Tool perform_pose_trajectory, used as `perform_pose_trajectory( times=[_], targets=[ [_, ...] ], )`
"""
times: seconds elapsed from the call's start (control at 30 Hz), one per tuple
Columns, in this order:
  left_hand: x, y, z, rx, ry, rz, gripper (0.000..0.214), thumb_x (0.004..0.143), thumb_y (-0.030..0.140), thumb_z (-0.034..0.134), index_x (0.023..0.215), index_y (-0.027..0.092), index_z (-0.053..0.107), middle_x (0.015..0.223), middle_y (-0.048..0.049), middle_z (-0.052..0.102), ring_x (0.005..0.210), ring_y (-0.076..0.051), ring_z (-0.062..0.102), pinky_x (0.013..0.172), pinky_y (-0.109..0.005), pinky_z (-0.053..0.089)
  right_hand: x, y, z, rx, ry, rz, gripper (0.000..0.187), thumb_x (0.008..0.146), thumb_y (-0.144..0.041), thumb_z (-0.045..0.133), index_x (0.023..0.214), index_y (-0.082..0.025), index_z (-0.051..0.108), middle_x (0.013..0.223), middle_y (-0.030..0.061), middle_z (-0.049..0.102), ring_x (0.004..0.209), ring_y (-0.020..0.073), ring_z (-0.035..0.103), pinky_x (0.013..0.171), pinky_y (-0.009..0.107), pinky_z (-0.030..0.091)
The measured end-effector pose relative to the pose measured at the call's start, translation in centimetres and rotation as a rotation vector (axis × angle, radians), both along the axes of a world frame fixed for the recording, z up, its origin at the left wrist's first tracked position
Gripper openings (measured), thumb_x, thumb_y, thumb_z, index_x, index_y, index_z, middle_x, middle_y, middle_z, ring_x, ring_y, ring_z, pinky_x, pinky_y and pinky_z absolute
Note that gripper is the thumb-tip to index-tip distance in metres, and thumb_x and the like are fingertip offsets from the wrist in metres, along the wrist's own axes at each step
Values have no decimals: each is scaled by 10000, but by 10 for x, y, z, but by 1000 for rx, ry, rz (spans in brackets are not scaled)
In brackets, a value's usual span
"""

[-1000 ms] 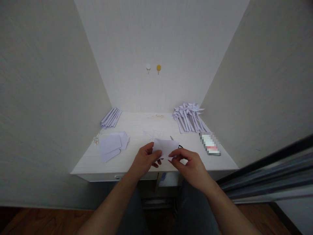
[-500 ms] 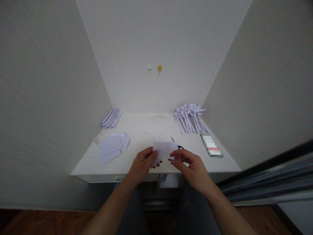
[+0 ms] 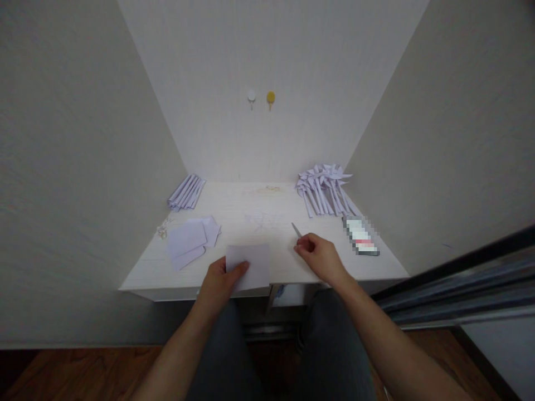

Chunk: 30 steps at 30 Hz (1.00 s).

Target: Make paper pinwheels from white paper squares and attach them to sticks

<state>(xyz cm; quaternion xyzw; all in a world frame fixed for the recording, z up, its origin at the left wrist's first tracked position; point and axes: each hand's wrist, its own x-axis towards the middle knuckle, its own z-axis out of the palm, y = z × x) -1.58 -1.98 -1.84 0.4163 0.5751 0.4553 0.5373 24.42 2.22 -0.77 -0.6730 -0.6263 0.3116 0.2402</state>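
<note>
My left hand (image 3: 219,284) pinches a white paper square (image 3: 251,270) near the desk's front edge, thumb on top and the other fingers underneath. My right hand (image 3: 317,256) is closed over the handles of a pair of scissors (image 3: 296,229). Only the blades show past my fingertips, pointing away to the left; the handles are hidden under the hand. To the left of my left hand lie several loose sheets of white paper (image 3: 186,238), overlapping on the desktop.
Several rolled paper sticks (image 3: 186,192) lie at the back left, with small pale bits (image 3: 163,227) nearby. Paper pinwheels (image 3: 324,189) are heaped at the back right, behind a phone (image 3: 361,236). Walls flank the white desk (image 3: 234,206); two hooks (image 3: 271,98) hang on the back wall.
My right hand has left the paper and closed over the scissors. My left hand has moved left and toward me with the paper square, now seen flatter. The view has shifted slightly.
</note>
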Motion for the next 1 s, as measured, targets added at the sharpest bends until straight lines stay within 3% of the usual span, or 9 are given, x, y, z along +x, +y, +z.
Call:
perform_pose_trajectory(
  times=[0.1,0.2,0.43,0.57,0.63,0.73,0.83,1.0],
  targets=[
    [-1,2,13,40,27,58,479,686,509,858,962,127,777,915,-121,834,811,-289,756,732,-367,577,26,34,3,-157,-220,-56,248,997,-322,714,1194,-171,701,1252,103,709,1102,260,698,952,465,588],
    [4,3,31,77,24,53,469,726,501,841,1010,135,773,961,-116,835,817,-281,753,750,-386,595,36,53,3,-284,-330,-3,339,1019,-350,695,1309,-179,660,1334,115,671,1123,266,698,942,466,606],
    [16,10,68,179,77,50,385,707,455,853,915,140,775,852,-78,814,750,-251,717,654,-334,555,49,40,-1,-393,-329,20,353,1011,-345,704,1314,-168,662,1347,121,667,1128,275,696,937,461,609],
    [23,18,94,309,172,24,314,762,432,797,874,141,757,783,-56,785,667,-216,678,577,-298,511,68,18,-8,-378,-135,-19,295,1013,-353,701,1239,-164,692,1264,95,700,1047,252,714,871,409,622],
    [29,23,107,371,182,3,270,778,398,771,863,143,740,754,-41,761,639,-193,658,542,-272,491,73,6,-12,-355,27,-12,269,999,-394,709,1059,-133,718,1005,46,736,811,186,709,711,325,603],
    [37,32,123,426,132,-44,202,781,335,737,860,153,699,681,-4,695,570,-163,615,469,-241,467,70,-13,-13,-279,312,19,436,810,-529,834,730,-138,660,584,-45,577,490,96,506,515,248,434],
    [43,38,132,461,83,-82,226,771,313,736,926,159,681,670,12,664,529,-150,587,422,-232,470,57,-29,-5,-171,554,32,536,594,-616,904,742,-152,681,599,-46,575,509,95,474,515,249,388],
    [47,41,141,524,40,-38,263,768,321,761,965,162,688,665,31,630,516,-124,542,405,-203,425,35,-51,28,-96,751,86,463,543,-481,975,804,-171,750,721,-4,670,629,116,551,585,240,434]
  ],
)
